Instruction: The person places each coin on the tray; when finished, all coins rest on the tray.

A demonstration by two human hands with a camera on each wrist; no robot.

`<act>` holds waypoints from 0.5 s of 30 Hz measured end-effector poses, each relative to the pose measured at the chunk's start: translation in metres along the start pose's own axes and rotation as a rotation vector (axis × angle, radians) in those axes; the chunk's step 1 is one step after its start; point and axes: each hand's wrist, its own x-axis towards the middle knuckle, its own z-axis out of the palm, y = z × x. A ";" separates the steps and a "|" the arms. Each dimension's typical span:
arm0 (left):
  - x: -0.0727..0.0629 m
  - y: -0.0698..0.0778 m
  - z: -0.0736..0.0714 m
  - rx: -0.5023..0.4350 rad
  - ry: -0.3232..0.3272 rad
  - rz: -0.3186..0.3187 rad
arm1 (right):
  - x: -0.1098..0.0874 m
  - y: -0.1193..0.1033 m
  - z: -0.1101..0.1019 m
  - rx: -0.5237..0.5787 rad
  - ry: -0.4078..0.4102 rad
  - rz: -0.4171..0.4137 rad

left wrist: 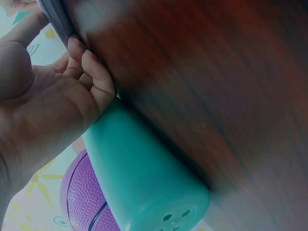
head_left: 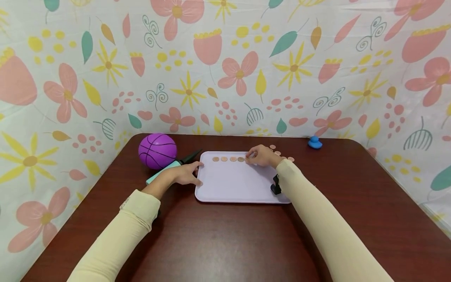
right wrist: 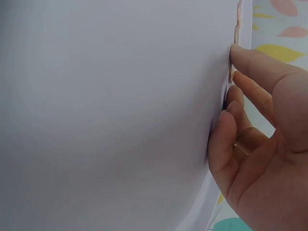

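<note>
A pale lavender tray (head_left: 239, 184) lies on the table with several copper-coloured coins (head_left: 224, 159) in a row along its far side. My left hand (head_left: 184, 173) grips the tray's left rim; in the left wrist view its lower fingers (left wrist: 98, 77) curl by the tray edge, close to a teal tapered container (left wrist: 144, 163). At the right end of the row, my right hand (head_left: 261, 155) pinches a coin (right wrist: 231, 72) between thumb and finger, low over the tray. More coins (head_left: 277, 153) lie on the table past the tray's far right corner, partly hidden by that hand.
A purple ball (head_left: 157, 151) sits at the left, touching or close to the teal container, near a black pointed object (head_left: 191, 156). At the back right is a blue toy duck (head_left: 314, 142). Something small and black (head_left: 276, 185) shows beside the right cuff. A flower-patterned sheet (head_left: 239, 74) hangs behind the table.
</note>
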 end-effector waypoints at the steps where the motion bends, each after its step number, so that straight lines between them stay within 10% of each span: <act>1: 0.000 0.000 0.000 0.001 -0.001 -0.001 | 0.000 0.001 0.000 0.004 0.003 0.000; 15: 0.002 -0.001 0.001 -0.009 -0.012 -0.006 | -0.003 0.002 0.000 0.030 0.008 -0.012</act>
